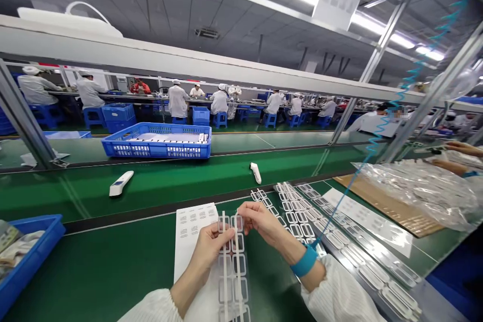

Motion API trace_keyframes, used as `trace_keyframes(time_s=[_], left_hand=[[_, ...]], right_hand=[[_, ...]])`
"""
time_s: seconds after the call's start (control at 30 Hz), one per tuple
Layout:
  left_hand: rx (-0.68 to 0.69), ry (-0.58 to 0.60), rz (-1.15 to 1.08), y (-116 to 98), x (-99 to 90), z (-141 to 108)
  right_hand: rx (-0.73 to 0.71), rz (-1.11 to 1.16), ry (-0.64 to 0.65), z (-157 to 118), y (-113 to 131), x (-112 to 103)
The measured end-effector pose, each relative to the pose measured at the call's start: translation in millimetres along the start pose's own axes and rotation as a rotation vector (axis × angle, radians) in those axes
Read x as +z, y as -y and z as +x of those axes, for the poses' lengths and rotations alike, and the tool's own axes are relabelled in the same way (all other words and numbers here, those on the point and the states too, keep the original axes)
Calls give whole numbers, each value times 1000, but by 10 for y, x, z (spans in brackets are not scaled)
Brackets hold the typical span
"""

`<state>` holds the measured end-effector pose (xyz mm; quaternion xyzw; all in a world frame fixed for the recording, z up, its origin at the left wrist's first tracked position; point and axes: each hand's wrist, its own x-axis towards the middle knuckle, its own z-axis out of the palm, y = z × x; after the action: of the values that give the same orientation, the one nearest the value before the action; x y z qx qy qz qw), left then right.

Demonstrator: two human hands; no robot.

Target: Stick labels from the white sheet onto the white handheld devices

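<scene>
A long clear strip point(238, 264) is in the person's fingers. The left hand point(211, 244) has its thumb flat on top and the other fingers tucked by the edge, holding it near the top end. The right hand point(266, 221) has its fingertips close together, pinching the top right corner. This strip looks partway through: it is not set down, and two thin white bands run along it. Many more strips point(298, 211) lie to the right of the fingers; the picture does not tell which are done and which wait.

The strip is thin, shiny and see-through, with two rows of boxes with round corners. Under and left of the left fingers is a flat white paper point(184, 251) with small print. The tabletop point(113, 261) is green and smooth. Ahead of the fingers lies a hard white gadget point(255, 173), and farther off to the left sits a blue plastic basket point(156, 149) with holes. Far right of the fingers, crinkly clear plastic point(422, 186) rests on brown cardboard point(407, 219).
</scene>
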<state>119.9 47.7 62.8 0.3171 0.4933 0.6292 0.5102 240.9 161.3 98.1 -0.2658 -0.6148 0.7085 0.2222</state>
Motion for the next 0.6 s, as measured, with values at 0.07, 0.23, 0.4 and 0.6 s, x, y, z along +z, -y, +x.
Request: trace_keyframes(time_s=[0.07, 0.23, 0.4, 0.6], left_hand=[[81, 32, 79, 9, -18, 9], [320, 68, 297, -29, -24, -37], [386, 12, 410, -68, 27, -102], [337, -50, 375, -25, -35, -26]], right_hand=[[45, 65, 34, 25, -16, -18], [158, 196, 56, 58, -156, -33], [197, 99, 53, 48, -283, 3], [87, -189, -33, 75, -176, 0]])
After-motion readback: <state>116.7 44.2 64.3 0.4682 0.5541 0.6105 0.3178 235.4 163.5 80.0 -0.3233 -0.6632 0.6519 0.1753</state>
